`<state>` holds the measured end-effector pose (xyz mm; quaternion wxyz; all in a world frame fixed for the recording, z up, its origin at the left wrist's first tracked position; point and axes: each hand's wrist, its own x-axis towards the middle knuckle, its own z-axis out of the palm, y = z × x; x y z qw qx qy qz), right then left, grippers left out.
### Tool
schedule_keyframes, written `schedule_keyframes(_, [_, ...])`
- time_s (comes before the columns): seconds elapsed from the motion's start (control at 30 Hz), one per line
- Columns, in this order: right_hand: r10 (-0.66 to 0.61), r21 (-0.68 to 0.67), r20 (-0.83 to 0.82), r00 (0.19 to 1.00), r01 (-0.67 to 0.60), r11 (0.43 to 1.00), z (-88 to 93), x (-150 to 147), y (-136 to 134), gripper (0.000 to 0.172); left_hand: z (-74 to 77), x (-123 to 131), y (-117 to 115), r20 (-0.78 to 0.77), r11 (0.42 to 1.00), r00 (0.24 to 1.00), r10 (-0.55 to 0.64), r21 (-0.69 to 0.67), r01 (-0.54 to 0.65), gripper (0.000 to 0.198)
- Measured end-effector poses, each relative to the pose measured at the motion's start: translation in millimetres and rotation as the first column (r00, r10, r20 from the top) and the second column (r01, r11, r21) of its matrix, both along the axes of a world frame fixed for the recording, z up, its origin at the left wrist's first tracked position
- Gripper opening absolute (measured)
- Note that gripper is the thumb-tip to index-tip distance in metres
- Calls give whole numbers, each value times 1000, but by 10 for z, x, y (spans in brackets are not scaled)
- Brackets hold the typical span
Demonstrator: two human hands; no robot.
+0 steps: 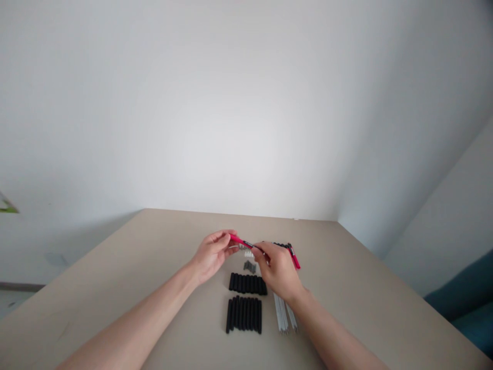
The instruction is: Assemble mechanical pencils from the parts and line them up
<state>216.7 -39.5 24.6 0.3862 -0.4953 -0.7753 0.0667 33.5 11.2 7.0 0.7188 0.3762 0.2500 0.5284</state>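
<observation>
Above the table I hold a red and black pen (237, 239) between both hands, tilted down to the right. My left hand (216, 253) pinches its red end with thumb and fingers. My right hand (278, 268) is closed on the dark end, and its fingers hide part of it. Below the hands lie a row of short black tubes (248, 283), a row of longer black tubes (244, 314), a small pile of grey metal springs (250, 266) and some small white pieces (248, 254).
White pen refills (282, 314) lie beneath my right forearm. Behind my right hand is another red and black pen (295, 257), beside small black parts. The beige table (185, 231) meets a white wall (239, 113). Teal fabric (466, 293) hangs past the table's right edge.
</observation>
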Motion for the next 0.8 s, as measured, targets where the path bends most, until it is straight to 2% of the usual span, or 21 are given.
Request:
schedule_keyframes(0.1, [-44, 45, -126, 991, 50, 998, -5, 42, 35, 24, -81, 9, 25, -157, 999, 987, -38, -1, 39, 19])
schedule_keyframes(0.23, [-82, 47, -237, 968, 96, 994, -47, 52, 67, 22, -140, 18, 22, -263, 993, 958, -115, 3, 120, 25])
schedule_keyframes(0.6, [-102, 44, -257, 961, 117, 992, -57, 61, 81, 25, -244, -13, 50, -343, 976, 917, -204, 4, 219, 32])
schedule_keyframes(0.8, [-137, 41, -282, 949, 154, 987, -52, 85, 93, 28, -197, -10, 28, -379, 974, 900, -214, -13, 226, 30])
